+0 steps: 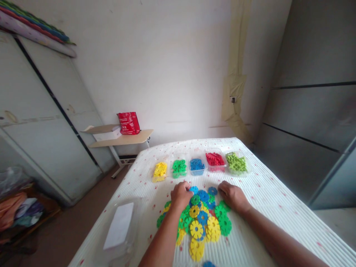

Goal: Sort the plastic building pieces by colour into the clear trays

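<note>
A pile of flower-shaped interlocking plastic discs, yellow, green, blue and a little red, lies on the table between my hands. My left hand point(182, 193) is closed at the pile's far left side, thumb and fingers pinching a blue notched disc point(194, 190). At the far right side my right hand point(231, 194) is curled, with another blue notched disc point(213, 191) at its fingertips. Under and in front of them lie yellow discs point(196, 229), green discs point(225, 224) and more blue discs point(203, 218). My left forearm hides part of the pile.
Beyond the pile stand clear tubs with yellow pieces point(160, 170), green pieces point(179, 167), blue pieces point(197, 165), red pieces point(215, 159) and light green pieces point(236, 162). A clear plastic lid or box point(133, 226) with white paper lies left on the table point(150, 193).
</note>
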`<state>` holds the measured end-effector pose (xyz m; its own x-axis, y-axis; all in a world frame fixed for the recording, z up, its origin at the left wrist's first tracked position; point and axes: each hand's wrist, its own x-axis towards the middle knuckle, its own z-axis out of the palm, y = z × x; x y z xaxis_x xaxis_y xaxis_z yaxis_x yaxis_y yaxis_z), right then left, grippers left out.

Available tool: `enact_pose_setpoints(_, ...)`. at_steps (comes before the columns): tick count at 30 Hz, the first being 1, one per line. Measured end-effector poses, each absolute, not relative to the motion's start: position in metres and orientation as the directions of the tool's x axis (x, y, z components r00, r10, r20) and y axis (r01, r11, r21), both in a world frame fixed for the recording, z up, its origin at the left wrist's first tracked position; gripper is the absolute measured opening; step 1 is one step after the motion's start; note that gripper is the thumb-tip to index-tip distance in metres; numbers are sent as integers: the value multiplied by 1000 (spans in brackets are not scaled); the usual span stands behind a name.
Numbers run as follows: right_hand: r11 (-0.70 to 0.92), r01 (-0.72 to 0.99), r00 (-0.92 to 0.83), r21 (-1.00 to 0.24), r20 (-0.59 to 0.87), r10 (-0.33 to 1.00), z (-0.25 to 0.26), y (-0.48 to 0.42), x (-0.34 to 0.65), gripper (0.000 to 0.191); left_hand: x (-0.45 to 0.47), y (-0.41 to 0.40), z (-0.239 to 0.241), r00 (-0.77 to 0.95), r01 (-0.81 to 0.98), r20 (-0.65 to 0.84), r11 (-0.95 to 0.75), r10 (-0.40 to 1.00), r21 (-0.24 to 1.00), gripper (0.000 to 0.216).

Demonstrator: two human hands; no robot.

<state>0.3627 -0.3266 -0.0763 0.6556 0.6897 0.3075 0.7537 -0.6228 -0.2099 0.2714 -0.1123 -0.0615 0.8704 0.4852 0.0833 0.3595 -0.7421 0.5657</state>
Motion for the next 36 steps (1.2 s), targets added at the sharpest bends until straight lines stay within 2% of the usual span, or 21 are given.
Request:
enact_pose_setpoints(6,-610,763,646,-214,302,701,-75,-327,362,29,282,-104,-40,881,243,154,-707,447,665,3)
enact_pose_setpoints(12,-618,757,652,-211,307,694,-75,-327,363,28,325,-106,-2,798,220,281,-693,533,687,7)
enact_pose_setpoints(17,-617,760,648,-205,307,697,-76,-327,364,29,330,-113,-5,792,202,328,-728,515,654,16)
enact_pose_setpoints(24,-613,761,648,-213,307,697,-77,-328,364,27,272,-107,-16,810,220,323,-765,489,605,15)
enact_pose_setpoints(27,-616,754,657,-229,303,691,-76,-328,363,27,240,-104,-19,818,277,312,-807,483,522,12)
enact_pose_setpoints(29,-618,748,663,-241,298,687,-76,-327,363,27,222,-101,-25,801,344,288,-797,525,497,12)
enact_pose_setpoints(33,-587,741,670,-325,304,677,-75,-328,366,23,201,-95,-44,777,397,251,-758,578,516,12)
enact_pose_setpoints(36,-521,700,689,-489,271,672,-71,-332,370,18,196,-89,-55,772,374,273,-757,574,535,13)
